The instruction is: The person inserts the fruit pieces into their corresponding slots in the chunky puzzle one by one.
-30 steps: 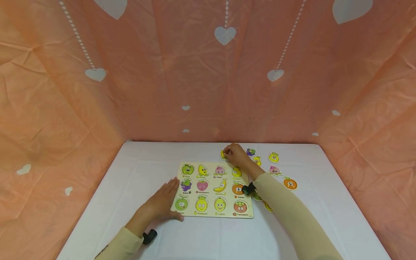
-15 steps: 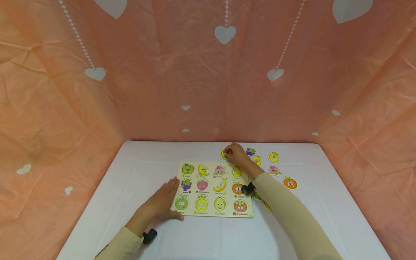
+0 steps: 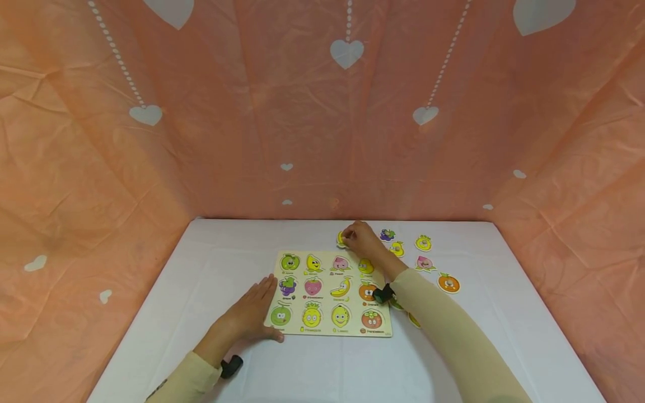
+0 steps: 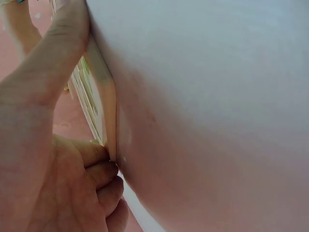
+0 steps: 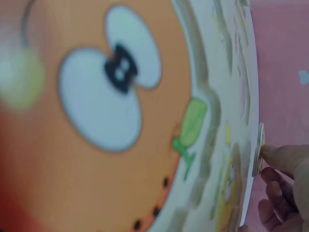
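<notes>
A pale wooden fruit puzzle board [image 3: 326, 266] lies on the white table, printed with several smiling fruits and their names. My left hand [image 3: 250, 312] rests against its near left corner, fingers straight along the left edge and thumb at the front edge. In the left wrist view, the fingertips and thumb touch the board's edge [image 4: 110, 113]. Beyond the far edge, my right hand [image 3: 364, 240] pinches a yellow puzzle piece [image 3: 339, 239] between thumb and fingers. Seen edge-on in the right wrist view, that piece [image 5: 259, 150] shows little of its picture, so I cannot tell which fruit it is.
Loose fruit pieces lie right of the board: grapes [image 3: 387, 235], a pear [image 3: 397, 249], a pineapple [image 3: 423, 242], a peach [image 3: 425, 263] and an orange [image 3: 448, 283]. Others are partly covered by the right sleeve [image 3: 433, 313]. A pink heart-printed cloth [image 3: 312, 129] hangs behind the table.
My right hand has shifted slightly left with the yellow puzzle piece, more of which now shows. The left hand and board stay in place.
</notes>
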Demonstrator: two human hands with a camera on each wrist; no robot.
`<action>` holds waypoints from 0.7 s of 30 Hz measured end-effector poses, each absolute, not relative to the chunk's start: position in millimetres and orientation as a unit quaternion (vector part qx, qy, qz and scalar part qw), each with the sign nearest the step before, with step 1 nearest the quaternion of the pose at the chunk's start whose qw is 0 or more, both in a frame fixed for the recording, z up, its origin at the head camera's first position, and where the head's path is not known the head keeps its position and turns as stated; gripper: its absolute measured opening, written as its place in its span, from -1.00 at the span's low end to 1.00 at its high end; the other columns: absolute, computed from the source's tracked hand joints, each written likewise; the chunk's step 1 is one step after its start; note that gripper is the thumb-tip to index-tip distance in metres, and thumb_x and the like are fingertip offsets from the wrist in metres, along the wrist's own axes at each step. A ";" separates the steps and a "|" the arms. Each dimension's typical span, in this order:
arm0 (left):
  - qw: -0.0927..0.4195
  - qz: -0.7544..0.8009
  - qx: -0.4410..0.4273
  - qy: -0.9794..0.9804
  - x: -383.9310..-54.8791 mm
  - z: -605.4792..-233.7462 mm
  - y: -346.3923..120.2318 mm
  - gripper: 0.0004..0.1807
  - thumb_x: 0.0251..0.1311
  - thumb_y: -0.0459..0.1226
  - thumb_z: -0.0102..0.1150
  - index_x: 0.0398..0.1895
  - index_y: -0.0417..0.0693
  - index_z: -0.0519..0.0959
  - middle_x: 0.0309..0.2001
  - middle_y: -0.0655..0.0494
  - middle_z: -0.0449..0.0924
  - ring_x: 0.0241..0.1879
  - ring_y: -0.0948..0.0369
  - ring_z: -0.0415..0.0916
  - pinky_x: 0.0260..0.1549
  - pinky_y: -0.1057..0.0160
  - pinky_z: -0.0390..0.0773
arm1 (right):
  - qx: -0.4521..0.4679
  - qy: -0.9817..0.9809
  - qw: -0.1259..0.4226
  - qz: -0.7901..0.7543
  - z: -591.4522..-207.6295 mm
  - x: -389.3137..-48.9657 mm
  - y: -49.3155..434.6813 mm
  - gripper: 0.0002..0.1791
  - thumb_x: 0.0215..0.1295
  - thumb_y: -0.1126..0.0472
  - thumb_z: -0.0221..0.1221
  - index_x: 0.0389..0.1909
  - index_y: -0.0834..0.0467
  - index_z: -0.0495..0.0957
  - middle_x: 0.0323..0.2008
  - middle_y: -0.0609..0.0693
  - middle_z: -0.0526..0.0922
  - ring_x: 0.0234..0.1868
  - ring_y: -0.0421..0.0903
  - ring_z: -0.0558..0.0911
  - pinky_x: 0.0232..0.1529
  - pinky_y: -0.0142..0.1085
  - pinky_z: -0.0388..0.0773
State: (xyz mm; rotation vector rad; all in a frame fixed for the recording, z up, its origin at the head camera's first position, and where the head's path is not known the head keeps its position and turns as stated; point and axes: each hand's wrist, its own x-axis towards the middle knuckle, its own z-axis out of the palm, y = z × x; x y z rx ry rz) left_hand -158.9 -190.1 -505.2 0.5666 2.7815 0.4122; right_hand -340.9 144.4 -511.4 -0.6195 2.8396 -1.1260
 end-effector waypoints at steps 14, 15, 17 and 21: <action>0.134 0.141 0.197 0.961 -158.8 -505.3 -189.7 0.54 -0.17 0.19 0.73 0.69 -0.43 -0.01 0.72 -0.30 -0.08 0.72 -0.16 -0.14 0.69 -0.11 -0.01 | -0.233 0.908 0.001 -0.349 -505.6 -329.1 125.7 -0.84 0.53 0.19 0.32 -0.08 0.18 0.80 -0.12 0.02 0.65 -0.09 -0.04 0.53 -0.04 -0.20 0.57; 0.134 0.140 0.197 0.961 -158.8 -505.6 -189.8 0.54 -0.17 0.19 0.73 0.69 -0.42 -0.01 0.72 -0.30 -0.08 0.72 -0.15 -0.14 0.69 -0.11 -0.01 | -0.238 0.906 0.000 -0.350 -504.6 -327.4 124.1 -0.84 0.53 0.19 0.32 -0.09 0.18 0.80 -0.13 0.02 0.65 -0.10 -0.04 0.53 -0.04 -0.19 0.57; 0.135 0.140 0.197 0.961 -158.9 -506.3 -190.0 0.54 -0.17 0.20 0.73 0.69 -0.42 -0.01 0.72 -0.30 -0.09 0.72 -0.15 -0.14 0.69 -0.11 -0.02 | -0.248 0.901 -0.003 -0.356 -502.9 -324.3 121.0 -0.86 0.53 0.22 0.32 -0.11 0.19 0.80 -0.14 0.03 0.66 -0.12 -0.03 0.52 -0.04 -0.18 0.56; 0.135 0.142 0.195 0.961 -158.5 -505.8 -189.8 0.54 -0.17 0.20 0.73 0.69 -0.42 -0.01 0.72 -0.30 -0.09 0.72 -0.15 -0.14 0.69 -0.10 -0.03 | -0.258 0.896 -0.007 -0.360 -501.5 -321.0 114.8 -0.88 0.50 0.25 0.33 -0.15 0.20 0.80 -0.16 0.04 0.66 -0.14 -0.03 0.52 -0.03 -0.17 0.56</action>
